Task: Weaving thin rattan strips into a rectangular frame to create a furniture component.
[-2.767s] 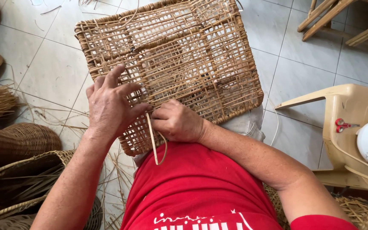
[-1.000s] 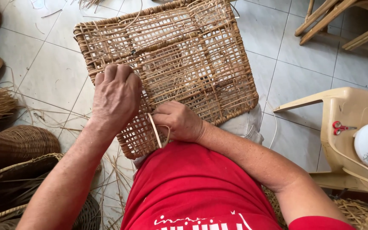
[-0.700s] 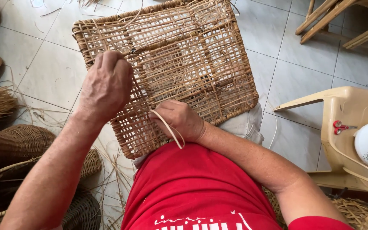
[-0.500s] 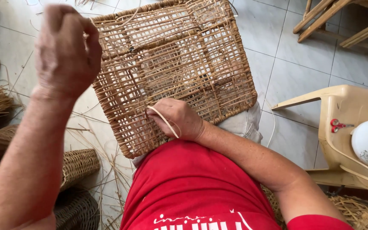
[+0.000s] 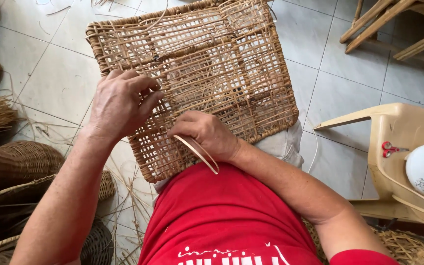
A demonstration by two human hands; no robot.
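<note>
— Where lying? Square tan open-weave rattan panel (image 5: 207, 73), propped across lap, over grey tiled floor (image 5: 55, 78).
— Left hand (image 5: 121, 105): laid flat on panel's left part, fingers loosely together.
— Right hand (image 5: 207, 136): near panel's lower edge, curled, pinching flat pale rattan strip (image 5: 199, 153).
— Further right: beige plastic chair (image 5: 408, 142).

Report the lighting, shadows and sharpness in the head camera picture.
Head view: soft, even daylight; faint shadows beneath the left hand and right hand on the woven rattan panel; no glare on the floor tiles; weave sharp, no motion blur.
</note>
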